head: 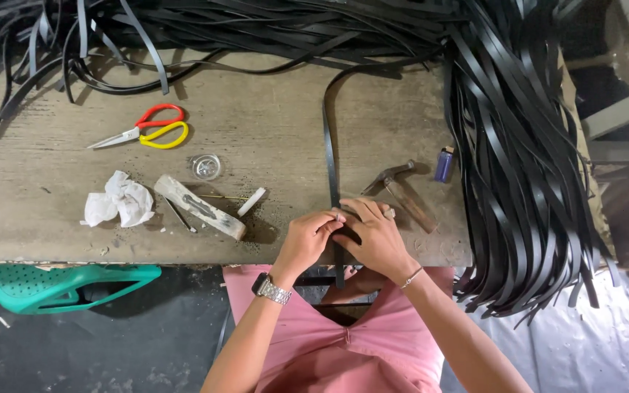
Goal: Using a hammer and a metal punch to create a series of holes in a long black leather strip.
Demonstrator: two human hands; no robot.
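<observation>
Nearest, at the table's [30, 218] front edge, both hands press together on one flat black strap [330, 167]. The left hand [306, 240] pinches it between curled fingertips; the right hand [376, 234] lies over it, fingers bent, so each grip is closed on the strap. The strap is thin, matte and ribbon-like; it hangs over the edge toward the lap and runs straight back across the worn, gritty wooden top, then bends right into the pile.

Just right of the hands lies a hammer [400, 191] with a dull metal head and wooden handle, and beyond it a small blue lighter [443, 164]. To the left sit a rough pale block [199, 207], a short white stick [251, 201], and crumpled white paper [119, 200]. Farther back are a little round glass dish [206, 167] and scissors [143, 130] with red and yellow loop handles.

Farthest, a tangled heap of straps [256, 29] covers the rear edge, and a thick sheaf [525, 175] drapes off the right side.
</observation>
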